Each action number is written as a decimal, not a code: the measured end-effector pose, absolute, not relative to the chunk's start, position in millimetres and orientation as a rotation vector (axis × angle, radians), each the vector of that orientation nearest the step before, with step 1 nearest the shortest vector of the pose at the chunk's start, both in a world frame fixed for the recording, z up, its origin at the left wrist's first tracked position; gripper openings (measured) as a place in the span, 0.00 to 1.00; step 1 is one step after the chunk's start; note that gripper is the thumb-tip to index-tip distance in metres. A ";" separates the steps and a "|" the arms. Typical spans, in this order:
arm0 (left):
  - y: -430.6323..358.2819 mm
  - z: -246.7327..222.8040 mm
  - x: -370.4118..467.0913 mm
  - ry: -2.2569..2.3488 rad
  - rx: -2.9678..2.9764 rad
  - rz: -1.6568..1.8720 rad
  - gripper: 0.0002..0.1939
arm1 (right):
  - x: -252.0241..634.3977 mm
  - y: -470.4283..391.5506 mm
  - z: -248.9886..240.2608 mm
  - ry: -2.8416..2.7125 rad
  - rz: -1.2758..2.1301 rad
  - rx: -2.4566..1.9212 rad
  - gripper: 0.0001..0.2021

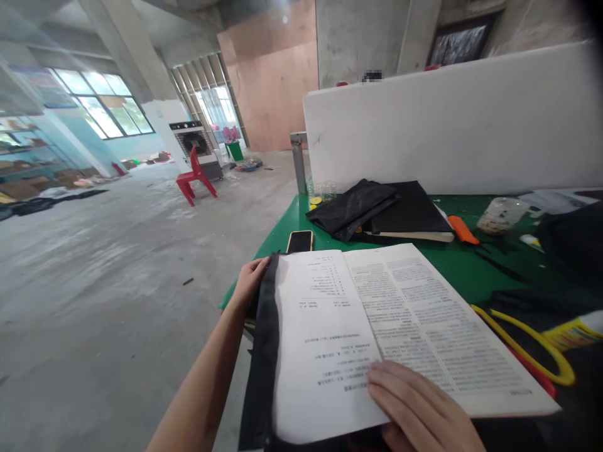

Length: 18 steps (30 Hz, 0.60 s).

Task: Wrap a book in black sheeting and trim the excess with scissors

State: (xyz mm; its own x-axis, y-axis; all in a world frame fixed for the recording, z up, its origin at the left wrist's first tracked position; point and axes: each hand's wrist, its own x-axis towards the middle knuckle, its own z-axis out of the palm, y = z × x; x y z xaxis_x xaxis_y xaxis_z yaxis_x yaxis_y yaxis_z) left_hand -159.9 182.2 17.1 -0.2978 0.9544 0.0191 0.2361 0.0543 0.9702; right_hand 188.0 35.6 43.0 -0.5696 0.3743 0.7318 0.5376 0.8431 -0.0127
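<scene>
A thick book [330, 351] lies spread open in front of me, its printed pages upside down to my view. Black covering material [264, 370] sticks out past its left edge. My left hand [253, 277] is closed at the upper left corner, fingers curled over the black cover's edge. Across the lower middle, near the page fold, my right hand [417, 402] rests flat with its fingers side by side; its thumb is partly hidden below them. A phone [300, 241] lies just beyond the book's top left edge.
On the green table [494, 270] are another black-covered book [409, 210], an orange-handled cutter [463, 230], a clear plastic container [502, 215], yellow-handled scissors [560, 364] and a yellow-and-white tube [575, 331]. A white panel [447, 125] stands behind. A red chair [195, 177] stands farther off.
</scene>
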 end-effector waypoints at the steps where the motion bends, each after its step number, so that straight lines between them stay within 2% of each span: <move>1: 184.8 18.5 -161.0 1.604 1.181 1.281 0.26 | 185.5 36.2 42.5 -2.269 -0.262 -0.627 0.14; 4: 196.6 22.9 -167.2 1.553 1.076 1.231 0.25 | 178.0 36.7 37.1 -2.293 -0.218 -0.609 0.15; 11: 219.8 29.9 -179.7 1.553 0.972 1.050 0.12 | 164.6 35.4 26.5 -2.199 -0.188 -0.602 0.15; 18: 224.7 34.7 -175.7 1.582 1.023 0.939 0.12 | 160.5 39.6 27.2 -2.234 -0.199 -0.563 0.15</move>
